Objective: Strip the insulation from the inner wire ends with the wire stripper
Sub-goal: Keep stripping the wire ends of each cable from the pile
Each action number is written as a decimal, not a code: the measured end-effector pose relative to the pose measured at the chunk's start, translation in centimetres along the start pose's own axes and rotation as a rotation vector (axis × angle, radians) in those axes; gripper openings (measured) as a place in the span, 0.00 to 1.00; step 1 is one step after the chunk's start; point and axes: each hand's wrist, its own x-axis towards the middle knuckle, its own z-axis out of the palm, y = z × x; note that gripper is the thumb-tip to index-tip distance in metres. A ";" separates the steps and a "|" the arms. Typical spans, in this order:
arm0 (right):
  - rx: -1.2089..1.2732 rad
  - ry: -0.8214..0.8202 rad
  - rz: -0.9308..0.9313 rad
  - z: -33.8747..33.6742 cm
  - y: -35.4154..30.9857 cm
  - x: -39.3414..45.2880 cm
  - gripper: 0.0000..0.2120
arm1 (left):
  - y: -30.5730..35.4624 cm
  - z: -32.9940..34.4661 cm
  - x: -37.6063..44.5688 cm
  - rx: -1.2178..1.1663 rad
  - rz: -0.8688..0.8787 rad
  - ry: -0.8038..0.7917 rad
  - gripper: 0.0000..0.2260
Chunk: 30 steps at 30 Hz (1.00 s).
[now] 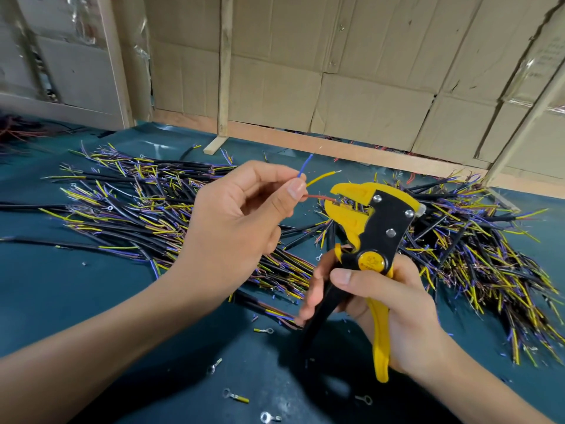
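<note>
My left hand pinches a cable end whose three inner wires fan out past the fingertips. The blue wire points up and the yellow wire points up right, both with bare tips. The brown wire runs right into the jaws of the yellow and black wire stripper. My right hand grips the stripper's handles from below, thumb across the pivot, holding the tool upright above the dark green table.
Heaps of black cables with yellow, blue and brown ends lie on the left and on the right. Loose ring terminals and insulation bits dot the near table. A cardboard wall with wooden battens stands behind.
</note>
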 end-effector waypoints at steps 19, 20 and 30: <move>0.121 -0.010 0.053 1.1 -1.1 0.2 0.20 | -0.3 -0.1 -0.5 0.292 0.145 0.047 0.03; 0.142 -0.030 0.053 0.9 -1.4 0.3 0.20 | -0.2 -0.3 -0.5 0.416 0.224 0.066 0.04; -0.057 -0.165 0.041 0.0 -1.9 0.0 0.06 | 0.0 -1.0 -0.2 0.763 0.657 -0.028 0.04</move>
